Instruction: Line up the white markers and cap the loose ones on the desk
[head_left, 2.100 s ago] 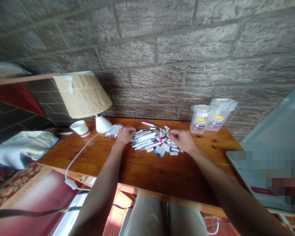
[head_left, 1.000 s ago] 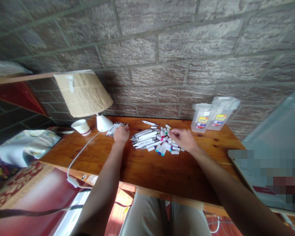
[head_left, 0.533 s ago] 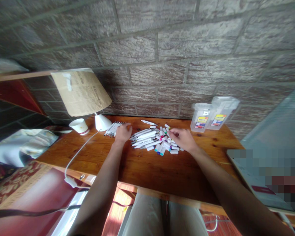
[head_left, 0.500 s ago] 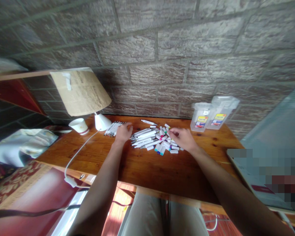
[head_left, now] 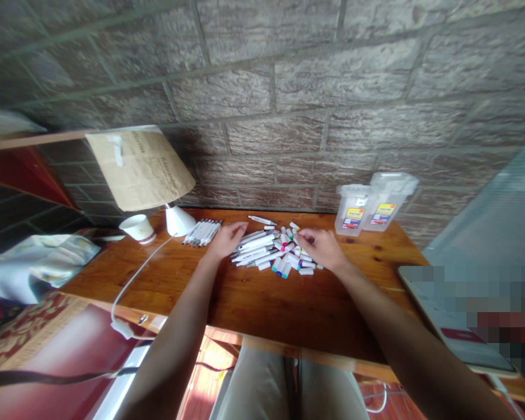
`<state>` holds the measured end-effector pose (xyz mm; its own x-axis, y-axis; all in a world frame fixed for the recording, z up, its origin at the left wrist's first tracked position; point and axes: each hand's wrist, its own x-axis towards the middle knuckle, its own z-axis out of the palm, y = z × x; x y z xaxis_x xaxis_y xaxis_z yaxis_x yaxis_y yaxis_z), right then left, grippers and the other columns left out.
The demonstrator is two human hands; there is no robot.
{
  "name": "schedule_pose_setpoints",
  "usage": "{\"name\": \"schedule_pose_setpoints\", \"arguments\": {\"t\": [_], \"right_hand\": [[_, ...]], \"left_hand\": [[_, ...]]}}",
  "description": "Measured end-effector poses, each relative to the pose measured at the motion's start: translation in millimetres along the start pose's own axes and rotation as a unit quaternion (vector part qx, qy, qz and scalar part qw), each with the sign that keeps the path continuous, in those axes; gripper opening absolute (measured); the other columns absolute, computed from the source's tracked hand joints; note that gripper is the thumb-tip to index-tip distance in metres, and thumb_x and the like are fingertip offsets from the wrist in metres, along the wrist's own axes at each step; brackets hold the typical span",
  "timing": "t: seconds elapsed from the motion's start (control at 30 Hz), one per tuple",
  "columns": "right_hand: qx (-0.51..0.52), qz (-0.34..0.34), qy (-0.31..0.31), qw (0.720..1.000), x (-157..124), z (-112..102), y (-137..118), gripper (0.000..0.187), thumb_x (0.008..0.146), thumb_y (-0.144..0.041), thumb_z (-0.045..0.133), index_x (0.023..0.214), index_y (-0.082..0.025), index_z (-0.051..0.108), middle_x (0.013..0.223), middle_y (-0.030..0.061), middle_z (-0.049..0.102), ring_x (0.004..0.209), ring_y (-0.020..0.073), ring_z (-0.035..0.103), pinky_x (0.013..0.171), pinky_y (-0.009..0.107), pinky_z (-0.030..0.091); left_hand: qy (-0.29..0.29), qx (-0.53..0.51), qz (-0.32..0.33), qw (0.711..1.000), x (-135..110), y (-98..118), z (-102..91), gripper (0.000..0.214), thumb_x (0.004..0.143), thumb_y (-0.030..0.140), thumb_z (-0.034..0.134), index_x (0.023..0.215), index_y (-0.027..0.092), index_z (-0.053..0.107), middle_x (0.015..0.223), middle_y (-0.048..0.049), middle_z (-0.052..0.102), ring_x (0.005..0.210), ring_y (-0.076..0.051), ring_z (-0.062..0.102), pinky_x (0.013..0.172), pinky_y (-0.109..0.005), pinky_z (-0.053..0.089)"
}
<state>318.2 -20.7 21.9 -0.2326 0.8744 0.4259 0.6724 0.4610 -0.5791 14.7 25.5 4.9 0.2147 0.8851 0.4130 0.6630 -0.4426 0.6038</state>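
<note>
The marker pile [head_left: 254, 252] lies mid-frame on the wooden surface [head_left: 266, 303], its long markers slanting gently from lower left to upper right. The left hand [head_left: 228, 238] bends loosely at the pile's upper left; the right hand [head_left: 321, 247], fingers curled, hides part of its right side. I cannot tell whether either grips a marker. A second ago the left hand covered part of the marker row [head_left: 202, 232], now visible just beside it. Farther out stand the lamp [head_left: 142, 169], left, and clear containers [head_left: 349, 213], right.
</note>
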Motion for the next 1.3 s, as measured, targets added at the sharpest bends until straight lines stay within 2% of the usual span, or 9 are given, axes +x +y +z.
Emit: {"name": "schedule_pose_setpoints", "arguments": {"t": [0.1, 0.43, 0.53, 0.63, 0.73, 0.93, 1.07, 1.2, 1.3], "right_hand": [[0.003, 0.001, 0.0, 1.0, 0, -2, -1, 0.032, 0.092, -0.039, 0.052, 0.079, -0.02, 0.073, 0.073, 0.0009, 0.073, 0.065, 0.014, 0.065, 0.066, 0.024, 0.041], [0.011, -0.004, 0.003, 1.0, 0, -1, 0, 0.032, 0.092, -0.039, 0.052, 0.08, -0.02, 0.074, 0.071, 0.0015, 0.073, 0.063, 0.014, 0.063, 0.065, 0.024, 0.041], [0.005, -0.004, 0.002, 1.0, 0, 0, 1, 0.032, 0.092, -0.039, 0.051, 0.078, -0.02, 0.073, 0.07, 0.001, 0.072, 0.062, 0.0139, 0.063, 0.064, 0.024, 0.041], [0.0, 0.001, 0.002, 1.0, 0, -1, 0, 0.031, 0.092, -0.039, 0.052, 0.078, -0.021, 0.072, 0.072, 0.0006, 0.073, 0.064, 0.0141, 0.064, 0.066, 0.024, 0.041], [0.005, 0.0, -0.003, 1.0, 0, -1, 0, 0.031, 0.092, -0.039, 0.052, 0.078, -0.02, 0.072, 0.073, 0.0006, 0.073, 0.065, 0.0141, 0.064, 0.066, 0.024, 0.042], [0.004, 0.004, -0.003, 1.0, 0, -1, -1, 0.031, 0.092, -0.038, 0.052, 0.077, -0.02, 0.072, 0.071, 0.0005, 0.073, 0.064, 0.0139, 0.064, 0.065, 0.024, 0.041], [0.004, -0.005, -0.003, 1.0, 0, -1, -1, 0.031, 0.092, -0.038, 0.052, 0.077, -0.02, 0.072, 0.071, 0.0008, 0.073, 0.064, 0.0142, 0.064, 0.065, 0.024, 0.042], [-0.006, -0.004, -0.003, 1.0, 0, 0, -1, 0.031, 0.092, -0.038, 0.051, 0.076, -0.021, 0.073, 0.07, 0.0012, 0.073, 0.062, 0.0145, 0.063, 0.063, 0.024, 0.041], [-0.009, -0.005, -0.003, 1.0, 0, 1, 0, 0.031, 0.092, -0.038, 0.051, 0.078, -0.021, 0.073, 0.072, 0.0013, 0.074, 0.063, 0.0144, 0.063, 0.064, 0.024, 0.041]], "left_hand": [[-0.036, -0.022, 0.032, 0.999, -4, 12, -4.3, 0.036, 0.089, 0.049, 0.059, 0.099, 0.018, 0.075, 0.103, -0.0067, 0.077, 0.097, -0.023, 0.071, 0.092, -0.031, 0.052], [-0.108, -0.049, 0.039, 0.992, -5, 27, -2.6, 0.034, 0.078, 0.046, 0.071, 0.092, 0.017, 0.077, 0.094, -0.0073, 0.077, 0.083, -0.021, 0.07, 0.076, -0.03, 0.053], [-0.085, -0.03, 0.039, 0.995, -5, 24, -3.6, 0.033, 0.08, 0.047, 0.069, 0.093, 0.018, 0.078, 0.095, -0.0065, 0.078, 0.084, -0.022, 0.071, 0.077, -0.03, 0.053], [0.0, 0.024, 0.021, 0.999, -3, 17, -8.6, 0.032, 0.084, 0.047, 0.064, 0.092, 0.02, 0.078, 0.095, -0.006, 0.078, 0.087, -0.022, 0.07, 0.081, -0.03, 0.052], [0.102, 0.127, -0.073, 0.984, -3, 6, -17.7, 0.028, 0.084, 0.044, 0.064, 0.09, 0.021, 0.078, 0.094, -0.0077, 0.078, 0.085, -0.023, 0.07, 0.081, -0.032, 0.05], [0.114, 0.273, -0.252, 0.921, -8, -2, -29.6, 0.026, 0.078, 0.045, 0.068, 0.088, 0.023, 0.079, 0.093, -0.0129, 0.077, 0.091, -0.033, 0.069, 0.083, -0.044, 0.048], [0.115, 0.275, -0.236, 0.925, -8, 0, -24.1, 0.028, 0.079, 0.045, 0.066, 0.089, 0.021, 0.079, 0.096, -0.0141, 0.077, 0.096, -0.035, 0.068, 0.09, -0.048, 0.047], [0.112, 0.228, -0.144, 0.956, -5, 0, -17.0, 0.023, 0.083, 0.032, 0.059, 0.092, 0.023, 0.078, 0.1, -0.0097, 0.077, 0.096, -0.03, 0.069, 0.09, -0.039, 0.05], [0.098, 0.215, -0.134, 0.962, -3, -2, -14.7, 0.023, 0.083, 0.028, 0.058, 0.089, 0.023, 0.079, 0.096, -0.0093, 0.078, 0.091, -0.03, 0.071, 0.086, -0.036, 0.051]]}}
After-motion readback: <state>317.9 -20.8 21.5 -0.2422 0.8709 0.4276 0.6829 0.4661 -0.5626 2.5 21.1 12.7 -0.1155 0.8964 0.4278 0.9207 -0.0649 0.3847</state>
